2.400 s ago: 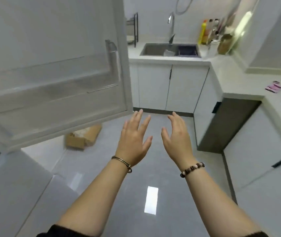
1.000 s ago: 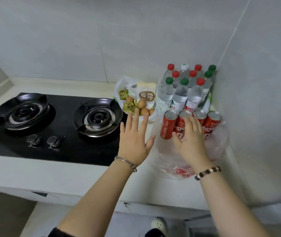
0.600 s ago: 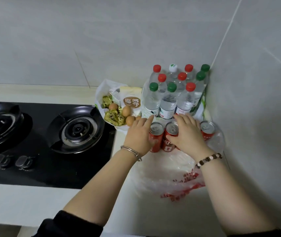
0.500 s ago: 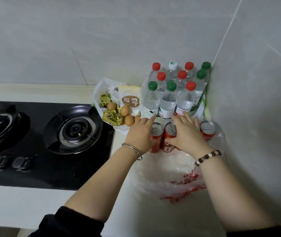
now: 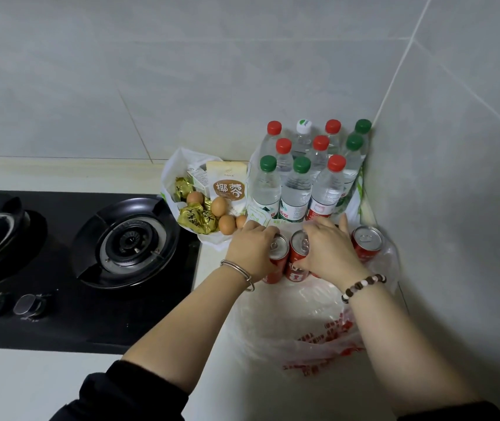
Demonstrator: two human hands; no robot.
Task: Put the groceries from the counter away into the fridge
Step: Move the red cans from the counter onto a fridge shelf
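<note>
At centre frame we note left hand point(image 5: 250, 249) and right hand point(image 5: 329, 250) curled round upright cans point(image 5: 296, 267), seemingly gripping the sides; cans rigid, slick, best held mid-body.

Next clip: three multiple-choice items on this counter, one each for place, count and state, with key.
1. Where do the eggs lie?
A) in the white bag between hob and water bottles
B) on a burner
C) behind the bottles

2. How many bottles bear a white cap?
A) three
B) one
C) five

3. What are the left hand and right hand doing?
A) resting flat on the hob
B) holding eggs
C) gripping red cans

Key: 1 A, the eggs sit in the open bag. 2 B, the other caps are red or green. 3 C, both hands curl over can tops.
</note>
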